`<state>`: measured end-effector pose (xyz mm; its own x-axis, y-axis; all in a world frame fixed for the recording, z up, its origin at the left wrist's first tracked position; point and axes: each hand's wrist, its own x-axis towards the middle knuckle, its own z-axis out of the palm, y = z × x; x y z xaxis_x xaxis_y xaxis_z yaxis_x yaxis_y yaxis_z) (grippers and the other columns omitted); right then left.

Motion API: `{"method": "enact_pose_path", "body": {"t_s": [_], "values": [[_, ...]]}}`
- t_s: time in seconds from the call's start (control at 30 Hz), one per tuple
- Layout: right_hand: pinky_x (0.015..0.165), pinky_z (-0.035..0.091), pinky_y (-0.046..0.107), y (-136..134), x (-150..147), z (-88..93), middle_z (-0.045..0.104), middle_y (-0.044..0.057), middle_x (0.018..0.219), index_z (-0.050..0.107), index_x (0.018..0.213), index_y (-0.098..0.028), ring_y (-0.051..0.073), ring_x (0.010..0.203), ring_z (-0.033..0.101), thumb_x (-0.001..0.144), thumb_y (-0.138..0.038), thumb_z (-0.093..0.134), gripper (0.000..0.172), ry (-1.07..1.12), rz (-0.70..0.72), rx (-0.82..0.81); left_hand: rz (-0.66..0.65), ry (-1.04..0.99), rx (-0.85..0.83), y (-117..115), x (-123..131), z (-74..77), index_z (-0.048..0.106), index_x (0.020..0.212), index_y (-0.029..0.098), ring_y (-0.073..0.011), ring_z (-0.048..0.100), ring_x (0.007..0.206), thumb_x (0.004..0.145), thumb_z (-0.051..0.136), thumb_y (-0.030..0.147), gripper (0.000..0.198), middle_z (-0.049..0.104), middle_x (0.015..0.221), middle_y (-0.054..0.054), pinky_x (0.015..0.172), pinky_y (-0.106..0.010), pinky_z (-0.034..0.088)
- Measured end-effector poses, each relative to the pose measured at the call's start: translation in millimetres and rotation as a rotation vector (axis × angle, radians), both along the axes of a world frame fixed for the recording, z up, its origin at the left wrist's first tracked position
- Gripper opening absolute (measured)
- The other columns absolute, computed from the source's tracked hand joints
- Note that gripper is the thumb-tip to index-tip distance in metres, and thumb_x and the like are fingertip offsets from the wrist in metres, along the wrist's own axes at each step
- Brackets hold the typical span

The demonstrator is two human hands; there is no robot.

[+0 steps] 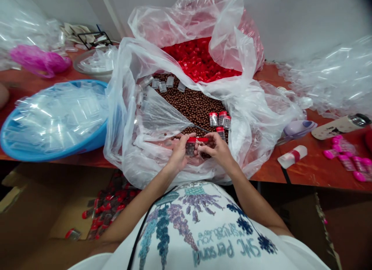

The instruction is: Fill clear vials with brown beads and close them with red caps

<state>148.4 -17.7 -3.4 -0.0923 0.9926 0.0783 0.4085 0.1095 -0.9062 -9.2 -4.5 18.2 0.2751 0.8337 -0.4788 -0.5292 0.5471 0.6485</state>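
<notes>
My left hand (pixel 179 150) is closed around a small clear jar (pixel 190 149) with a red lid, and dark contents show through its side. Right beside it, my right hand (pixel 217 147) pinches a second red lid (pixel 202 140); fingers hide most of what is under it. Both hands are over the near edge of a large clear plastic bag (pixel 124 146) holding many brown beads (pixel 188 103). Several red-lidded jars (pixel 213 119) stand on the beads near my right hand. Several uncapped clear jars (pixel 170 82) lie toward the back.
Behind is a bag of red lids (pixel 194 57). A blue basin (pixel 52 155) of clear plastic pieces stands left. On the right are a bottle (pixel 334 127), pink-lidded jars (pixel 345 161) and clear plastic bags (pixel 334 80). Below left, a cardboard box (pixel 69 212) holds red-lidded jars.
</notes>
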Motion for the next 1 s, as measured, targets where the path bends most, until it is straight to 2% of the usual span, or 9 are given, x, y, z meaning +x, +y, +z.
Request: {"method": "enact_pose_path", "body": {"t_s": [0.07,0.1,0.17,0.27,0.43,0.6,0.77,0.9,1.0], "values": [[0.072,0.05,0.029,-3.2,-1.9,-1.4,0.067,0.002,0.088,0.063,0.102,-0.021,0.017,0.077,0.063,0.079,-0.044,0.065,0.033,0.135,-0.064,-0.062,-0.032,-0.005,-0.004,-1.3,-0.5,0.1,0.049,0.125,0.013,-0.0118,0.054,0.043,0.088,0.043,0.033,0.042,0.06,0.061,-0.001,0.043,-0.022,0.044],[0.075,0.05,0.029,-4.3,-3.7,-1.7,0.068,0.002,0.091,0.065,0.1,-0.021,0.017,0.081,0.063,0.08,-0.043,0.063,0.029,0.191,-0.086,-0.057,-0.049,-0.006,-0.004,-2.1,-0.3,-0.9,0.048,0.126,0.014,-0.0122,0.054,0.044,0.088,0.043,0.034,0.044,0.06,0.061,-0.001,0.043,-0.022,0.045],[0.081,0.049,0.029,-5.3,-7.7,-1.5,0.068,0.002,0.098,0.065,0.105,-0.023,0.017,0.088,0.063,0.081,-0.041,0.063,0.031,0.287,-0.143,-0.036,-0.067,-0.015,-0.001,-3.7,0.6,-4.2,0.048,0.128,0.015,-0.0125,0.054,0.045,0.088,0.044,0.034,0.045,0.06,0.063,-0.001,0.044,-0.023,0.045],[0.081,0.051,0.03,-4.6,-11.9,-0.6,0.069,0.003,0.101,0.061,0.116,-0.023,0.017,0.088,0.063,0.081,-0.042,0.063,0.04,0.379,-0.16,-0.06,-0.095,-0.035,-0.001,-4.7,0.5,-8.3,0.049,0.127,0.016,-0.0119,0.055,0.045,0.087,0.045,0.034,0.044,0.061,0.065,-0.002,0.045,-0.023,0.046],[0.076,0.051,0.027,-4.9,-11.8,1.5,0.068,0.003,0.097,0.066,0.108,-0.021,0.015,0.081,0.062,0.082,-0.043,0.06,0.034,0.342,-0.108,-0.059,-0.147,-0.061,-0.033,-2.5,-4.1,-5.4,0.051,0.127,0.016,-0.0129,0.054,0.045,0.088,0.04,0.036,0.045,0.059,0.061,-0.002,0.044,-0.024,0.046],[0.08,0.05,0.029,-4.3,-12.7,4.5,0.067,0.002,0.101,0.055,0.127,-0.023,0.015,0.083,0.062,0.086,-0.043,0.054,0.045,0.288,-0.096,-0.028,-0.218,-0.044,-0.022,-1.8,-5.3,-5.0,0.054,0.122,0.018,-0.0125,0.053,0.044,0.087,0.042,0.04,0.043,0.058,0.061,-0.001,0.041,-0.023,0.044],[0.082,0.049,0.03,0.0,-11.3,4.8,0.067,0.001,0.098,0.055,0.127,-0.023,0.015,0.083,0.062,0.087,-0.04,0.052,0.044,0.135,-0.048,-0.015,-0.203,0.004,-0.065,-4.8,-3.3,-10.8,0.057,0.116,0.018,-0.0111,0.049,0.04,0.084,0.048,0.04,0.04,0.057,0.058,0.001,0.038,-0.022,0.042],[0.078,0.049,0.028,1.5,-11.8,1.5,0.065,0.0,0.093,0.053,0.123,-0.023,0.014,0.082,0.062,0.085,-0.039,0.054,0.041,0.192,0.003,-0.042,-0.191,0.052,-0.074,-5.9,-1.2,-9.1,0.057,0.118,0.017,-0.012,0.051,0.04,0.085,0.046,0.039,0.041,0.057,0.058,0.0,0.038,-0.022,0.042],[0.071,0.05,0.025,1.2,-16.2,-1.3,0.062,-0.001,0.085,0.05,0.116,-0.023,0.013,0.074,0.061,0.082,-0.04,0.059,0.039,0.305,-0.003,-0.061,-0.165,0.086,-0.031,-5.0,0.4,-5.4,0.054,0.123,0.018,-0.0126,0.053,0.042,0.087,0.046,0.038,0.043,0.058,0.058,0.0,0.039,-0.022,0.043]]}}
